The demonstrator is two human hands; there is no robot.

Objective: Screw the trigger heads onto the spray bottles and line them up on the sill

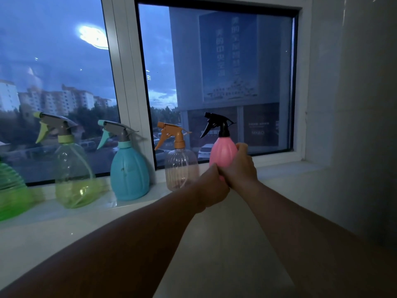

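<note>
On sill [279, 175], right end: pink bottle [222, 152], black head [217, 123] fitted.
Hands: left hand [212, 188], right hand [240, 166] both clasp it.
Row: four others stand headed.
Left: release, judged.

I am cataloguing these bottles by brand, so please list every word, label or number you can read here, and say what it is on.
Spray bottles: no label, brand or number shows on the pink bottle, the blue bottle or the others.
Banner on the building outside: columns of large Chinese characters, too faint to quote with confidence.
Dark panels below the banner: small light lettering, too small to read.
</note>
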